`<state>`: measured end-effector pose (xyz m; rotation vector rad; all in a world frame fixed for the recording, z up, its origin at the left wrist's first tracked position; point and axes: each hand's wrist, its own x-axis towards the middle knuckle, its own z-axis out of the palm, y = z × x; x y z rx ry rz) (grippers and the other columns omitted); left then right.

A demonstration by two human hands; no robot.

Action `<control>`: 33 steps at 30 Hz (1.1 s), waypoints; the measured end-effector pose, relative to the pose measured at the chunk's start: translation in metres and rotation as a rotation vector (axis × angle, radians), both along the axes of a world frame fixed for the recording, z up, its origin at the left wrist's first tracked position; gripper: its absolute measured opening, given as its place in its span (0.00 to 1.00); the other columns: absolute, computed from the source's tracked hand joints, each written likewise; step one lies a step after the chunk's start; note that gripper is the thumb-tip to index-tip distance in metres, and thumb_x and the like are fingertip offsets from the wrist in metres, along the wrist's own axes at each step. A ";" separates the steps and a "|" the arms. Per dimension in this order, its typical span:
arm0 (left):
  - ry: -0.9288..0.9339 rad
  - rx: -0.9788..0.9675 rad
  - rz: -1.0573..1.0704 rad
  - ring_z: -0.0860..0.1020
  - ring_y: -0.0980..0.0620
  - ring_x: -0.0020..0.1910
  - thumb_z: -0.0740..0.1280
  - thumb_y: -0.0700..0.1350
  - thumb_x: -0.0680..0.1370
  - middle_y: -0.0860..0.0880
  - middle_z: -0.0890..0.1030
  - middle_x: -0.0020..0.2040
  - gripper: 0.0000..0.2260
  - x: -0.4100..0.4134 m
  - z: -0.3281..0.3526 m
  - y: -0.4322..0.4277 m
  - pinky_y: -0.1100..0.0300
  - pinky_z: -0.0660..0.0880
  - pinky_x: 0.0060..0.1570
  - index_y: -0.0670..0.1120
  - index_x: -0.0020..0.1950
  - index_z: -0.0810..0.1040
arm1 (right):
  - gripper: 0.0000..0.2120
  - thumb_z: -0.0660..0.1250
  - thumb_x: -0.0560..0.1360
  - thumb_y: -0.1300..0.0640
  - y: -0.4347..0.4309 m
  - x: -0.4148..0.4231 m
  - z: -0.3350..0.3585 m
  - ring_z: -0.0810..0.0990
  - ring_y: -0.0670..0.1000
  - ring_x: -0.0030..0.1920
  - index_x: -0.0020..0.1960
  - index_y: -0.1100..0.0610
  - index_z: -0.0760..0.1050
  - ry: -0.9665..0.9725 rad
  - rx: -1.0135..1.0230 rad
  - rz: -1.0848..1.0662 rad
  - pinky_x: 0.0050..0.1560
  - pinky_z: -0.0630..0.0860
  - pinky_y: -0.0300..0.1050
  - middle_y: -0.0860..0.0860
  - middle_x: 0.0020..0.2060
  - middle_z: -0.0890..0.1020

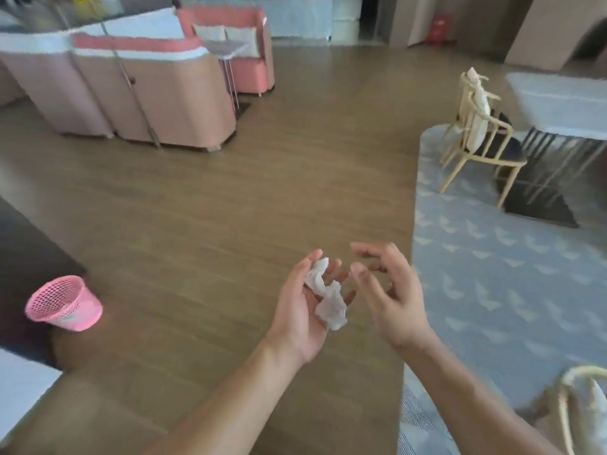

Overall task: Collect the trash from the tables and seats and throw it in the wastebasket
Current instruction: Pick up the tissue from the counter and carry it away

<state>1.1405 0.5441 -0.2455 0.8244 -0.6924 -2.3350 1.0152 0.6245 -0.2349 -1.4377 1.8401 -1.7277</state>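
Crumpled tissue point(326, 298) lies in the upturned, loosely open left hand point(302, 310). The right hand point(391, 290) hovers beside it, relaxed, empty

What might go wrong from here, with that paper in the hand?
The crumpled paper lies loose in the cupped left hand, one wad at the palm's edge, so it might drop on the floor. The pink wastebasket stands well off to the left, so a throw from here would likely miss.
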 end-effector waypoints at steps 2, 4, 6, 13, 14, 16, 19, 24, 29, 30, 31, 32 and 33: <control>0.007 0.000 0.047 0.79 0.44 0.67 0.68 0.56 0.82 0.48 0.79 0.67 0.13 0.036 -0.002 -0.041 0.48 0.82 0.58 0.54 0.65 0.77 | 0.10 0.66 0.78 0.45 -0.047 0.029 -0.004 0.82 0.47 0.56 0.57 0.33 0.79 -0.062 -0.002 0.078 0.54 0.75 0.34 0.38 0.55 0.83; 0.016 0.017 0.082 0.75 0.41 0.74 0.69 0.56 0.82 0.44 0.75 0.76 0.15 0.072 -0.004 -0.081 0.54 0.83 0.47 0.52 0.66 0.76 | 0.09 0.66 0.77 0.45 -0.094 0.058 -0.008 0.82 0.45 0.54 0.56 0.35 0.80 -0.165 0.004 0.149 0.51 0.77 0.34 0.40 0.55 0.83; 0.038 0.082 0.142 0.70 0.36 0.79 0.68 0.56 0.83 0.44 0.67 0.81 0.16 0.106 -0.002 -0.116 0.56 0.82 0.43 0.52 0.67 0.75 | 0.09 0.66 0.77 0.44 -0.135 0.085 -0.013 0.82 0.46 0.57 0.56 0.40 0.82 -0.252 0.012 0.204 0.55 0.77 0.36 0.42 0.57 0.85; -0.017 0.015 0.434 0.77 0.47 0.72 0.73 0.54 0.80 0.47 0.84 0.61 0.11 0.190 -0.008 -0.205 0.50 0.83 0.56 0.51 0.58 0.84 | 0.11 0.67 0.77 0.44 -0.256 0.156 -0.019 0.83 0.43 0.57 0.57 0.43 0.83 -0.377 0.052 0.407 0.57 0.76 0.34 0.46 0.57 0.85; -0.020 -0.003 0.460 0.78 0.47 0.70 0.73 0.54 0.80 0.49 0.85 0.57 0.11 0.197 -0.012 -0.216 0.50 0.83 0.56 0.50 0.59 0.84 | 0.12 0.67 0.77 0.44 -0.272 0.162 -0.021 0.83 0.43 0.57 0.58 0.43 0.82 -0.391 0.061 0.437 0.57 0.76 0.34 0.46 0.57 0.85; -0.029 -0.025 0.510 0.80 0.46 0.67 0.72 0.54 0.81 0.50 0.85 0.56 0.12 0.212 -0.018 -0.241 0.49 0.82 0.57 0.49 0.61 0.81 | 0.13 0.67 0.77 0.43 -0.306 0.175 -0.025 0.83 0.41 0.58 0.59 0.45 0.82 -0.416 0.073 0.492 0.57 0.77 0.33 0.45 0.57 0.85; -0.055 -0.012 0.572 0.81 0.48 0.66 0.70 0.55 0.82 0.47 0.81 0.63 0.17 0.232 -0.027 -0.288 0.52 0.83 0.51 0.48 0.67 0.78 | 0.15 0.67 0.77 0.44 -0.365 0.192 -0.031 0.82 0.41 0.58 0.60 0.48 0.81 -0.435 0.084 0.561 0.57 0.76 0.33 0.44 0.57 0.85; -0.162 -0.005 0.675 0.83 0.50 0.38 0.64 0.57 0.84 0.47 0.82 0.43 0.19 0.248 -0.033 -0.376 0.57 0.79 0.35 0.47 0.69 0.76 | 0.11 0.68 0.78 0.47 -0.473 0.210 -0.039 0.83 0.42 0.59 0.59 0.46 0.82 -0.444 0.127 0.694 0.59 0.76 0.34 0.44 0.57 0.86; -0.172 0.031 0.935 0.87 0.51 0.54 0.64 0.53 0.85 0.48 0.84 0.64 0.19 0.246 -0.033 -0.455 0.55 0.84 0.41 0.50 0.75 0.75 | 0.15 0.66 0.76 0.42 -0.573 0.218 -0.031 0.83 0.44 0.59 0.58 0.47 0.82 -0.429 0.160 0.792 0.60 0.78 0.41 0.45 0.57 0.86; -0.152 0.052 0.974 0.87 0.51 0.53 0.66 0.52 0.84 0.47 0.84 0.64 0.19 0.246 -0.034 -0.469 0.55 0.84 0.40 0.50 0.75 0.76 | 0.14 0.67 0.77 0.43 -0.592 0.221 -0.029 0.83 0.45 0.59 0.58 0.47 0.82 -0.420 0.162 0.822 0.61 0.78 0.44 0.46 0.56 0.86; -0.126 0.067 1.011 0.88 0.51 0.51 0.68 0.51 0.82 0.46 0.84 0.64 0.20 0.246 -0.033 -0.480 0.54 0.85 0.40 0.49 0.73 0.76 | 0.12 0.67 0.77 0.45 -0.608 0.225 -0.028 0.83 0.45 0.59 0.58 0.47 0.82 -0.415 0.167 0.846 0.62 0.77 0.46 0.47 0.56 0.86; -0.081 0.086 1.048 0.88 0.50 0.50 0.70 0.49 0.79 0.46 0.84 0.62 0.21 0.247 -0.034 -0.492 0.53 0.85 0.40 0.48 0.72 0.77 | 0.10 0.67 0.78 0.48 -0.624 0.229 -0.027 0.83 0.46 0.59 0.57 0.48 0.81 -0.419 0.179 0.867 0.62 0.77 0.46 0.47 0.56 0.86; -0.018 0.104 1.083 0.88 0.49 0.48 0.73 0.46 0.76 0.46 0.84 0.59 0.22 0.248 -0.035 -0.502 0.52 0.85 0.42 0.47 0.69 0.78 | 0.10 0.66 0.78 0.50 -0.640 0.233 -0.026 0.83 0.46 0.59 0.57 0.48 0.81 -0.426 0.192 0.887 0.62 0.78 0.46 0.47 0.55 0.86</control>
